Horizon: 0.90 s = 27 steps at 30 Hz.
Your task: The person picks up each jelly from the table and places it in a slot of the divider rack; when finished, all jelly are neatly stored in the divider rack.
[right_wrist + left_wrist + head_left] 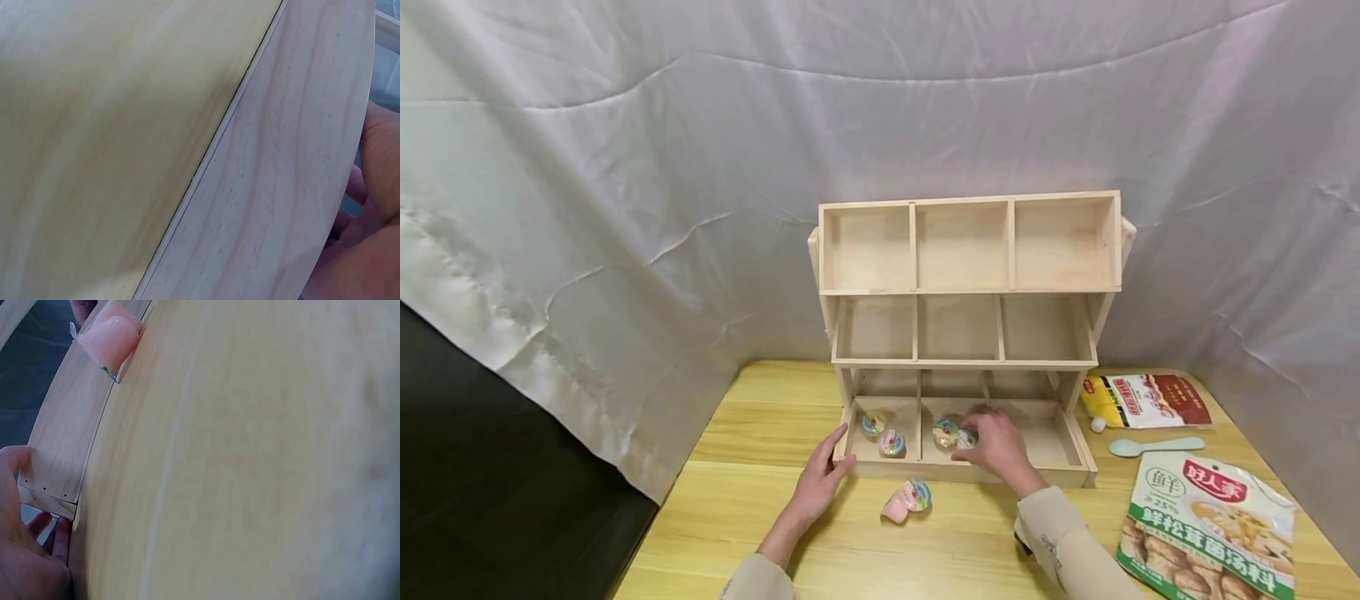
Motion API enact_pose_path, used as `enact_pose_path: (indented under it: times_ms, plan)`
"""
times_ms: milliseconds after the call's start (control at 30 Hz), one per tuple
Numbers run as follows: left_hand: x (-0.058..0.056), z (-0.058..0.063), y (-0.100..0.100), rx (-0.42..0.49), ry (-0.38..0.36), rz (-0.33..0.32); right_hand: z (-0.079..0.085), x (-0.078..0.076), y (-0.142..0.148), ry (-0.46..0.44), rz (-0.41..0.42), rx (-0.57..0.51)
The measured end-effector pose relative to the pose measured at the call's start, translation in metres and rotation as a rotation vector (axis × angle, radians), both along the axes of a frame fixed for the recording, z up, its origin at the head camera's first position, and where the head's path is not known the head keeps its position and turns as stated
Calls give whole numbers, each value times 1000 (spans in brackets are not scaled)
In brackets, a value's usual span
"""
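In the head view a three-tier wooden rack (962,471) stands on the table. At its front left corner my left hand (820,479) holds the bottom tray, the thumb on the front board and fingers around the side, as the left wrist view shows. My right hand (997,442) reaches into the bottom middle compartment and pinches a small jelly cup (967,438). Touching or close beside it sits another jelly cup (946,432). The left compartment contains two more, one upper jelly cup (873,424) and one lower jelly cup (891,442). Pink jelly cups (916,495) lie before the rack.
On the right lie a spouted sauce pouch (1150,400), a pale blue spoon (1157,446) and a green and white food bag (1213,525). Grey cloth (700,167) hangs behind the wooden table (722,500). The rack's upper two tiers have three compartments each.
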State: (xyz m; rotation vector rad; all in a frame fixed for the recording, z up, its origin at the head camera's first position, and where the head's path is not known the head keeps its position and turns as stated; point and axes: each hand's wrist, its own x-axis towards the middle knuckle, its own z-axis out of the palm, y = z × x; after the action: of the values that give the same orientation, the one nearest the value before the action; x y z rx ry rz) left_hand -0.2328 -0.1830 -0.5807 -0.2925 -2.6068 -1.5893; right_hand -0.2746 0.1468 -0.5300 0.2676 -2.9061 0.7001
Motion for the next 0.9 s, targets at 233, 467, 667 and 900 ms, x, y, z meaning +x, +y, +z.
enact_pose_path:
  times_ms: [233, 467, 667, 900]
  plan:
    - [0, 1, 0, -5, 5, 1, 4, 0, 3, -38, 14, -5]
    - [1, 0, 1, -23, 25, 11, 5, 0, 4, -70, 22, -46]
    - [1, -1, 1, 19, -14, 11, 3, 0, 6, -84, 22, -77]
    - [1, 0, 1, -11, 14, -2, 3, 1, 7, -80, 25, -120]
